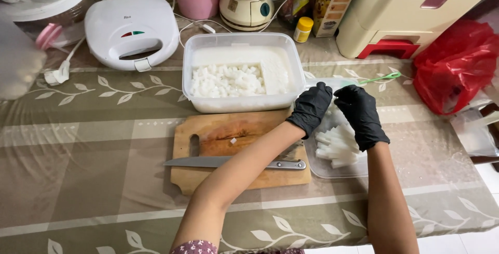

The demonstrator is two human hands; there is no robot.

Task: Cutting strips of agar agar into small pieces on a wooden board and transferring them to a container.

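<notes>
**Gloved hands over the white strips**

Nearest to us, at the bottom centre of the frame, our two bare forearms rise from a flowered sleeve toward the middle. Our left hand (pixel 311 108) and right hand (pixel 361 114), both in black gloves, meet right of centre above a clear lid (pixel 332 168) that lies flat on the worktop (pixel 93 145). White strips (pixel 338 147) are stacked side by side on that lid, just below the right hand. Both hands are curled with fingertips close together; whether either grip is clenched on a piece we cannot tell, since the gloves hide the fingertips.

Left of the lid, touching its edge, lies a wooden cutting board (pixel 228 134) at the centre of the frame. A long knife (pixel 228 162) rests flat across it, blade toward the left, with our left forearm passing over its handle end. One small white cube sits on the board.

Above the board, a clear rectangular container (pixel 243 72) holds white cubes (pixel 226 81) in its left part and an uncut white slab along the back and right. A green-handled utensil (pixel 382 79) pokes out to the right of the container. A red plastic bag (pixel 457 64) sits at the right edge, and a white sandwich maker (pixel 131 30) in the upper left.
</notes>
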